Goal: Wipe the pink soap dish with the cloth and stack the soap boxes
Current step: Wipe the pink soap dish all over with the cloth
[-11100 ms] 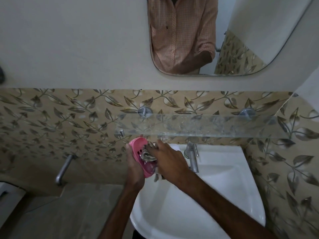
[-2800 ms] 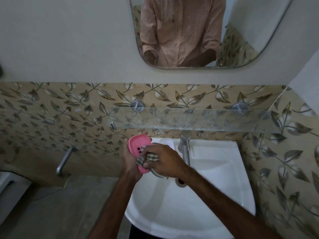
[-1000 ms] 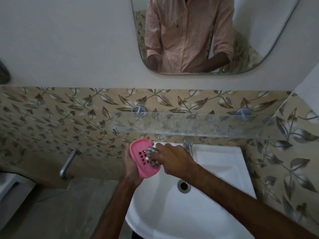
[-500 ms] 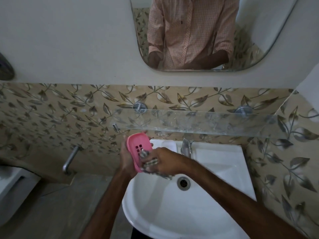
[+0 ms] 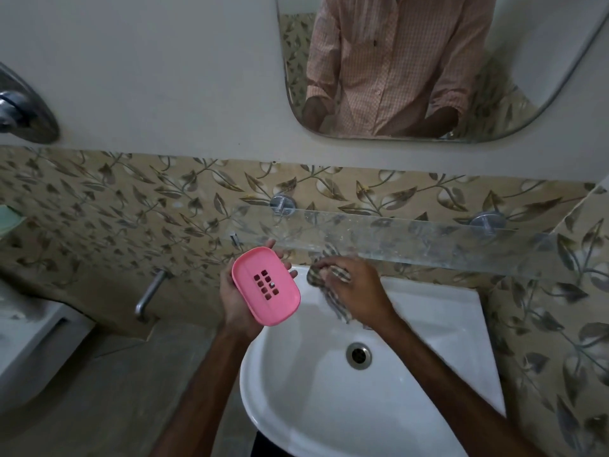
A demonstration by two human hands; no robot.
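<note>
- left hand (image 5: 234, 308) has the pink soap dish (image 5: 266, 285) cradled in the palm, with its fingers (image 5: 286, 256) wrapped round the far edge and the thumb side behind the left rim
- the dish's slotted face is turned up toward the camera, a bit tilted, and it's held in the air over the left rim of the white sink (image 5: 296, 407)
- right hand (image 5: 362, 291) is curled up tight round the checked cloth (image 5: 314, 280), bunched in the fingers with a tail hanging down below the hand
- cloth and dish aren't touching, there's a clear gap between them
- right hand sits just under the front edge of the glass shelf (image 5: 428, 245), above the back of the basin
- drain (image 5: 358, 355) is in plain view in the bowl
- the mirror (image 5: 543, 61) above shows a checked shirt
</note>
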